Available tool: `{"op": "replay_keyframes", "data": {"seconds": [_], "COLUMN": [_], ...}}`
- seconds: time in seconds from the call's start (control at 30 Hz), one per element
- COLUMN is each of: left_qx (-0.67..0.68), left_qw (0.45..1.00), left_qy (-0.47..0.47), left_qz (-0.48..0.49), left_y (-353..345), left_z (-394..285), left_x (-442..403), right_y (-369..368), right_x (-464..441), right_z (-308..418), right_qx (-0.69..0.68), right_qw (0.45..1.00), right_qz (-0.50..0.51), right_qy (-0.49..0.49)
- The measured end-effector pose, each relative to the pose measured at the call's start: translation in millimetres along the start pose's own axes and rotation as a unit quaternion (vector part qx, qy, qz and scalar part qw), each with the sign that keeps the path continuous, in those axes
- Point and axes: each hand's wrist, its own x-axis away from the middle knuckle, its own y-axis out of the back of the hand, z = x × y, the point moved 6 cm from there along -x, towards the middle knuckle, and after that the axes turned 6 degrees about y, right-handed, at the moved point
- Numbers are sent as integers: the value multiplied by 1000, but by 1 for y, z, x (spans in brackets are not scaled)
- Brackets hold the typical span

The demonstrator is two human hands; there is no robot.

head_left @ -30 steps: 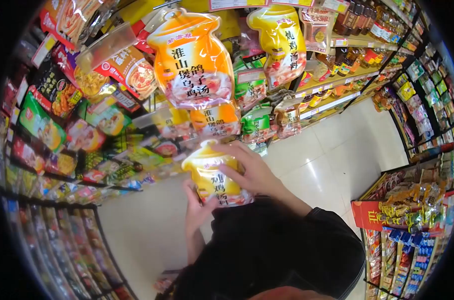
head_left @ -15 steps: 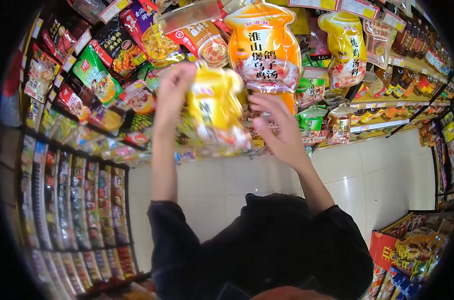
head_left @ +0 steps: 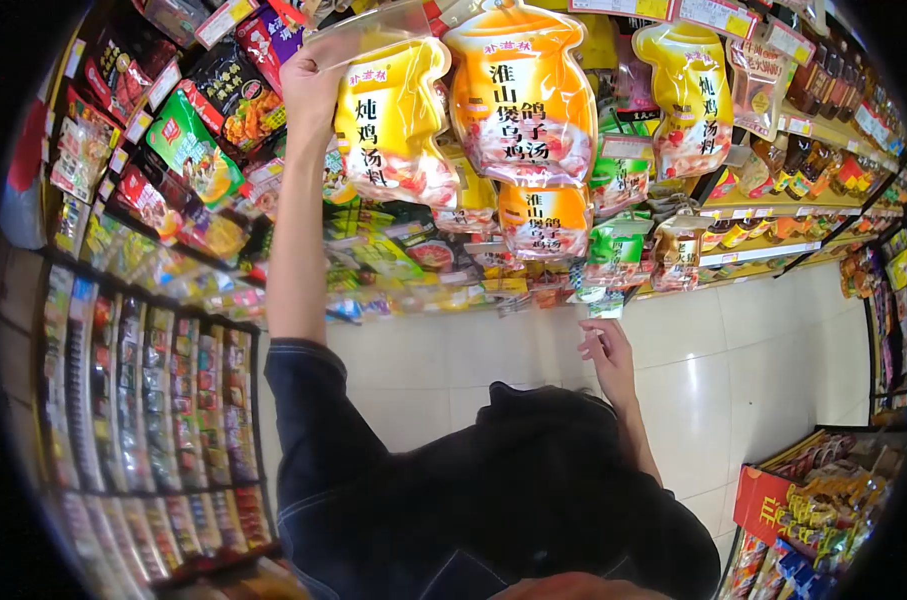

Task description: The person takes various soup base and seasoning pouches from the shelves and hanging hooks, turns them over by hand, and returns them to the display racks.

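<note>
My left hand point(head_left: 311, 88) is raised at the upper left of a yellow pouch of chicken soup seasoning point(head_left: 391, 115), its fingers pinched at the pouch's top corner. The pouch hangs upright at the front of the rack, printed side facing me, below a clear plastic label holder point(head_left: 368, 32). Beside it on the right hangs a larger orange soup seasoning pouch point(head_left: 521, 90), with a smaller orange pouch point(head_left: 545, 222) under it. My right hand point(head_left: 607, 356) is lowered over the floor, fingers loosely bent and apart, holding nothing.
Another yellow pouch point(head_left: 681, 100) hangs farther right. Green seasoning packets point(head_left: 616, 250) hang lower down. Bottles point(head_left: 801, 155) line the shelf at the right. A shelf of packets point(head_left: 153, 390) stands at the left, and a red-signed display point(head_left: 763, 503) at the lower right.
My left hand has moved up and left, bringing the yellow pouch from in front of the rack up beside the large orange one. My right hand has dropped away from the orange pouches.
</note>
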Motion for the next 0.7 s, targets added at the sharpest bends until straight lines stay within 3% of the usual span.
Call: {"op": "replay_keyframes", "data": {"seconds": [0.1,0.23,0.53,0.63,0.7], "left_qx": [-83,-85,-166,-210,-327], "left_qw": [994,993,985,973,925], "left_qy": [-74,-85,-44,-96,-190], "left_qz": [14,3,2,-11,-28], "left_y": [-8,-4,-5,-3,-6], "left_z": [-18,-19,-24,-16,-17], "left_x": [4,-1,14,6,-9], "right_y": [0,1,20,23,26], "right_x": [10,8,7,9,12], "right_z": [-11,-9,-14,-20,-31], "right_qx": [-5,4,26,25,26], "right_qw": [1000,1000,999,998,998], "right_qz": [-20,-22,-42,-46,-44], "right_qy": [-23,-21,-17,-30,-39]}}
